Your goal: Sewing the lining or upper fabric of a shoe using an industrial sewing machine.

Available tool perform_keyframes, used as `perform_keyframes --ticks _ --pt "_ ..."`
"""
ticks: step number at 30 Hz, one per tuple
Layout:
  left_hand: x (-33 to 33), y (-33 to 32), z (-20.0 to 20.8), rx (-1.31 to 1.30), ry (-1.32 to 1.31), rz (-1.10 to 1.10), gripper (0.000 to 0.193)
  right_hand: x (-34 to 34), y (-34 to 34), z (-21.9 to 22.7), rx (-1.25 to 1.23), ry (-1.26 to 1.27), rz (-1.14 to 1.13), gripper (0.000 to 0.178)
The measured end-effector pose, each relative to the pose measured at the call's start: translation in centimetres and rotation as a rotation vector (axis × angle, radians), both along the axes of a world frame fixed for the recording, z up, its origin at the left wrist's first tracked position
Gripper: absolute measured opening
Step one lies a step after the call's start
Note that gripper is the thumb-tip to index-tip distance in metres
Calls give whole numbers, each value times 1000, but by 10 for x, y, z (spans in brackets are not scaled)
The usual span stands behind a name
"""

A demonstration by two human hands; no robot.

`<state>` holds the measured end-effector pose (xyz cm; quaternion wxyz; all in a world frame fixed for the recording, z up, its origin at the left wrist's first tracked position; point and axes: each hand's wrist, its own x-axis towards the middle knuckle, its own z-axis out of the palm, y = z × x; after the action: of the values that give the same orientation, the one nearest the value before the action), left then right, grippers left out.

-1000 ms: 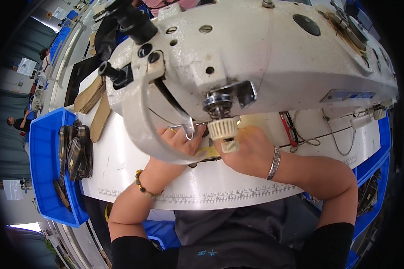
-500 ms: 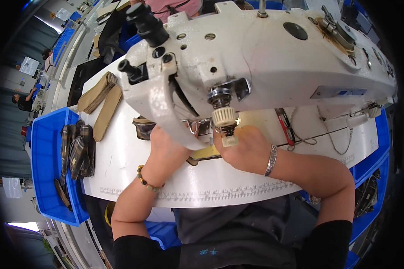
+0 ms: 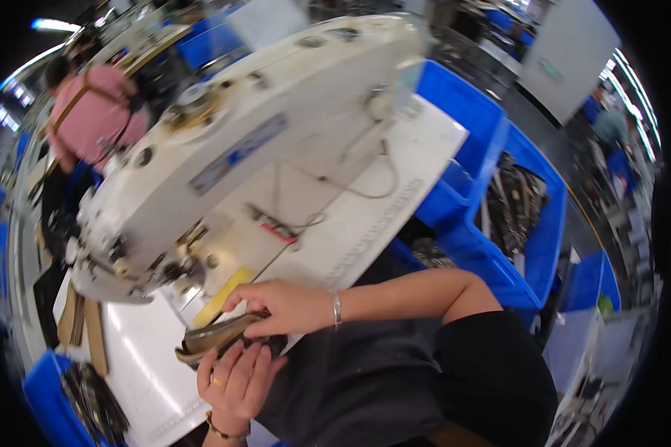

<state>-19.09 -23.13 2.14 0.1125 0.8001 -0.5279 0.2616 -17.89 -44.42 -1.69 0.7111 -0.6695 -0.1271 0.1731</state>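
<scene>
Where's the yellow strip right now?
In the head view, left of centre: the yellow strip lies just left of the right hand, between the sewing machine and the held brown piece.

The sewing machine (image 3: 224, 134) is standing on the bench (image 3: 145, 357), a co-worker (image 3: 101, 112) positioning beyond it to the left. Snips (image 3: 276, 228) are lying before the machine, left of a cord (image 3: 395, 175). Sole pieces (image 3: 95, 335) are resting at the bench's left, behind a bin (image 3: 41, 387) that is holding bundled pieces (image 3: 93, 402). Right of the bench, another bin (image 3: 548, 246) is holding more.
</scene>
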Motion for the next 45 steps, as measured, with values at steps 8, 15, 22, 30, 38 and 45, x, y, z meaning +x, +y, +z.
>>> perform_keyframes --ticks 8,15,22,30,38,45 --pt "20 38 10 -43 -104 171 26 -193 -173 74 -85 -69 -1045 43" --pt "93 130 -9 -41 -117 517 27 -354 -333 49 -480 -115 -1794 42" --pt "146 213 -24 -379 415 771 21 -211 -293 14 -1117 -245 -1451 34" --pt "200 202 -35 -131 225 1072 21 -40 -99 41 -1167 -1101 -236 20" --pt "202 230 -39 -321 500 1061 15 39 16 34 -782 -1529 329 16" --pt "103 119 -9 -25 822 500 11 59 41 20 -599 -1474 276 35"
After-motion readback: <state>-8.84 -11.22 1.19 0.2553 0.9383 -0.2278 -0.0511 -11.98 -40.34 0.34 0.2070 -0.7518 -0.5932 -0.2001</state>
